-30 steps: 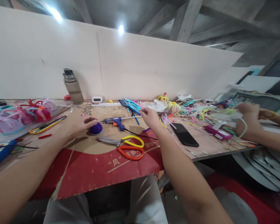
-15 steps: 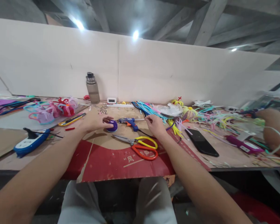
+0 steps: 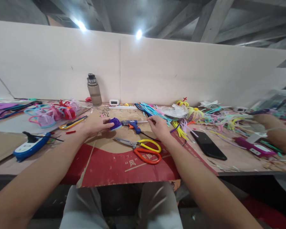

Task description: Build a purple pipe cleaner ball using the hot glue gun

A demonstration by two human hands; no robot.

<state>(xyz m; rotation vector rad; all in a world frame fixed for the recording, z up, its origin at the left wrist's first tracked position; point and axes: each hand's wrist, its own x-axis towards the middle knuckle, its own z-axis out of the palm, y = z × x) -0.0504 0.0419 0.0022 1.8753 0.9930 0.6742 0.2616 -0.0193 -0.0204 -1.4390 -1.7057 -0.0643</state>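
My left hand (image 3: 97, 125) is closed on a small purple fuzzy piece (image 3: 115, 124) with a pale blue rim, holding it tilted at its edge. Right beside that piece is the nozzle end of a blue hot glue gun (image 3: 132, 124), which lies on the cardboard with its orange trigger showing. From the gun's rear sticks a pale glue stick (image 3: 143, 122). Its far end is pinched by my right hand (image 3: 158, 127). Just in front of the gun lie scissors (image 3: 135, 144) with one yellow and one red handle loop, blades pointing left.
Fuzzy pink and red cup-like pieces (image 3: 44, 118), a yellow utility knife (image 3: 73, 122) and a power strip (image 3: 32, 146) are on the left. A water bottle (image 3: 94, 90) stands behind. Rightward are pipe cleaners (image 3: 180, 129), a phone (image 3: 208, 145) and another person's arm (image 3: 275, 127).
My left hand has taken hold of the purple piece and tipped it, so its pale rim now faces down and right, beside the nozzle. My right hand stays at the glue stick.
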